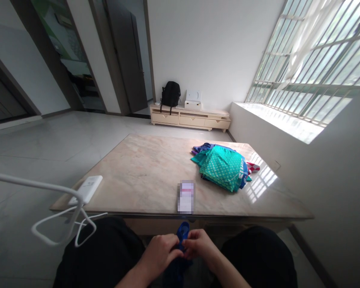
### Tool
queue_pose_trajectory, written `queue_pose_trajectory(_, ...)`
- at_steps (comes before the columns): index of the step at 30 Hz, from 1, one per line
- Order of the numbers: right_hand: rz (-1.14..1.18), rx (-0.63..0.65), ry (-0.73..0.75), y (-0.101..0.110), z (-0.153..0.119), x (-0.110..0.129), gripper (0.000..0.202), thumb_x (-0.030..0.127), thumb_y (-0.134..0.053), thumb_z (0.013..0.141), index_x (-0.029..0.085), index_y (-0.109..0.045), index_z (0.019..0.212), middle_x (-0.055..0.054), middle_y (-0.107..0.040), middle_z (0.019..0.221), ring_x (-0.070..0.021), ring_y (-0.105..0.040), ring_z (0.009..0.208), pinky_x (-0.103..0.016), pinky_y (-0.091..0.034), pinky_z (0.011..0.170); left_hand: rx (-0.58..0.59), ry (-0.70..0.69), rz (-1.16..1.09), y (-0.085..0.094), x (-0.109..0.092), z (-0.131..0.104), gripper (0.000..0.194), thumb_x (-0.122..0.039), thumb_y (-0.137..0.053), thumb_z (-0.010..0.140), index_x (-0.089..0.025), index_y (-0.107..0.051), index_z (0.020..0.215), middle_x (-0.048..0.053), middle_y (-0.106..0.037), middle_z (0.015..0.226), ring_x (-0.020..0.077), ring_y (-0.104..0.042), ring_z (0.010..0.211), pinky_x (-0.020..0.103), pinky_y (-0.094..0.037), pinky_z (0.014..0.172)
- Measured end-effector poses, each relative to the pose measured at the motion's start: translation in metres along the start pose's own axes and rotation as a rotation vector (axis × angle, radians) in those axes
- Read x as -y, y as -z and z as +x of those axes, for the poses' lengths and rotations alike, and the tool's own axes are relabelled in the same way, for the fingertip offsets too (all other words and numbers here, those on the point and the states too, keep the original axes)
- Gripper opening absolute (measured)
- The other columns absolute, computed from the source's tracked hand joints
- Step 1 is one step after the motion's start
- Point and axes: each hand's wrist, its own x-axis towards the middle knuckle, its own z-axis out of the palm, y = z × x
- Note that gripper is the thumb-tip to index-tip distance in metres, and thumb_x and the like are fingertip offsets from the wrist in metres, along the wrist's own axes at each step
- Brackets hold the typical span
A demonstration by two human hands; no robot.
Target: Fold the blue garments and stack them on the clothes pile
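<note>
Between my knees, below the table's front edge, my left hand (162, 249) and my right hand (198, 245) are close together, both closed on a blue piece of cloth (184, 228). A loop of it rises above my fingers, and the rest hangs down into shadow, so I cannot make out what kind of item it is. My right thumb and fingers pinch its right side; the left fingers curl round its left side. Just beyond, on the table (144, 180), lies a phone-sized item (186, 197) with its face blurred out.
A pile of folded clothes (223, 167), teal on top with blue, purple and red-checked pieces, sits on the table's right side. At the left corner lies a white power bank (88, 189), near a looping white cable (52, 187). A black backpack (171, 94) stands on a low cabinet (192, 120).
</note>
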Motion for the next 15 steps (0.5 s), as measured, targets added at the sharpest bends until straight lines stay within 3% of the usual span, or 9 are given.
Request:
queue_pose_trajectory(11, 0.002, 0.055, 0.029, 0.0007, -0.0030, 0.0042, 0.056, 0.061, -0.087, 0.051, 0.017, -0.061, 0.072, -0.003, -0.072, 0.066, -0.0162, -0.068, 0.053, -0.025, -0.048, 0.053, -0.026, -0.088, -0.061, -0.0037, 0.0010, 0.0001, 0.020, -0.029, -0.053, 0.099, -0.021, -0.064, 0.084, 0.002, -0.069, 0.086, 0.0189, -0.067, 0.082, 0.026, -0.041, 0.071)
queue_pose_trajectory(15, -0.057, 0.076, 0.061, 0.0078, -0.0011, 0.0048, 0.057, 0.072, -0.073, 0.068, 0.016, -0.064, 0.075, -0.006, -0.074, 0.070, -0.0175, -0.069, 0.056, -0.027, -0.049, 0.054, -0.053, -0.108, -0.101, -0.0026, -0.0013, 0.0006, 0.023, -0.031, -0.049, 0.100, -0.020, -0.060, 0.083, 0.003, -0.066, 0.085, 0.0198, -0.064, 0.080, 0.028, -0.041, 0.072)
